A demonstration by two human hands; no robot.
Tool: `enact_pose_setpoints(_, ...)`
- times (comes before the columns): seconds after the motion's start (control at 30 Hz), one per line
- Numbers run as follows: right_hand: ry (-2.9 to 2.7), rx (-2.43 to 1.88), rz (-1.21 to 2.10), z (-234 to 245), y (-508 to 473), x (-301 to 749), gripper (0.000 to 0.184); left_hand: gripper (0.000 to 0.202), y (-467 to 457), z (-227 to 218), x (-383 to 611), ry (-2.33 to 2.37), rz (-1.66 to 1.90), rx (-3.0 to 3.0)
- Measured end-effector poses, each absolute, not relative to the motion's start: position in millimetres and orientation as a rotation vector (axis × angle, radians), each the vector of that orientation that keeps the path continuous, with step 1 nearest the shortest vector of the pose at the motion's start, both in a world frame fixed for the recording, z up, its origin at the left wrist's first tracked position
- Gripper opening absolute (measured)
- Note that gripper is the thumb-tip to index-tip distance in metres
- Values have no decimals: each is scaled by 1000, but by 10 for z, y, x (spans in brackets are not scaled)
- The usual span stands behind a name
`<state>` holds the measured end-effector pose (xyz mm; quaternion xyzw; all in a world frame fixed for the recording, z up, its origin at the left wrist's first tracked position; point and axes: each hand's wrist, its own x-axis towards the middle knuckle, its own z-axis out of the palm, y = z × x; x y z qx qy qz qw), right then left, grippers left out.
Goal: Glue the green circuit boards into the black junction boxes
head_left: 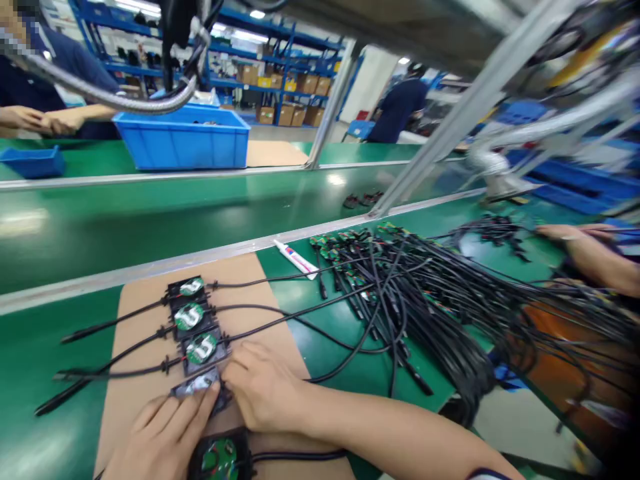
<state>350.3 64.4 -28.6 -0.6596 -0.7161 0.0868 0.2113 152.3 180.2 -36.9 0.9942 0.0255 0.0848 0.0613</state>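
Observation:
My left hand (163, 433) and my right hand (265, 387) are both at a small black plastic housing (203, 381) on a cardboard sheet (135, 347). The left fingers press along its near side; the right fingers curl at its right end, partly hiding it. Farther up the column sit three open housings with round green circuit boards (201, 348) bearing white paste, and black cables (130, 371) running out on both sides. Closer to me, another housing (220, 460) holds a green board with no white paste visible, partly behind my left hand.
A white tube (296, 260) lies beyond the cardboard. To the right spreads a large heap of black cables (425, 313) with green boards. Metal posts (450, 120) rise from the bench rail. Across stands a blue bin (185, 140). Co-workers' hands (585, 247) show at right and far left.

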Motion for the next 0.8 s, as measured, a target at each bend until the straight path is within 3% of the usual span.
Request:
enact_pose_setpoints(0.2, -1865, -1817, 522, -180, 600, 3500, 20, 57, 1661, -28, 1592, 251, -18, 2833)
enact_pose_setpoints(0.33, -1961, -1777, 695, 32, 631, 3683, 20, 49, 1894, 160, 1551, 266, 161, 2602)
enact_pose_setpoints(0.43, -1956, -1822, 504, 58, 770, 3887, 20, 35, 2217, 119, 1572, 467, 284, 2562)
enact_pose_setpoints(0.57, -1931, -1834, 389, -113, 925, 4046, 9, 11, 2502, -68, 1649, 571, 144, 2611)
enact_pose_setpoints(0.8, -2020, -1754, 446, 267, 850, 3945, 14, 18, 2455, 58, 1663, 538, 254, 2431)
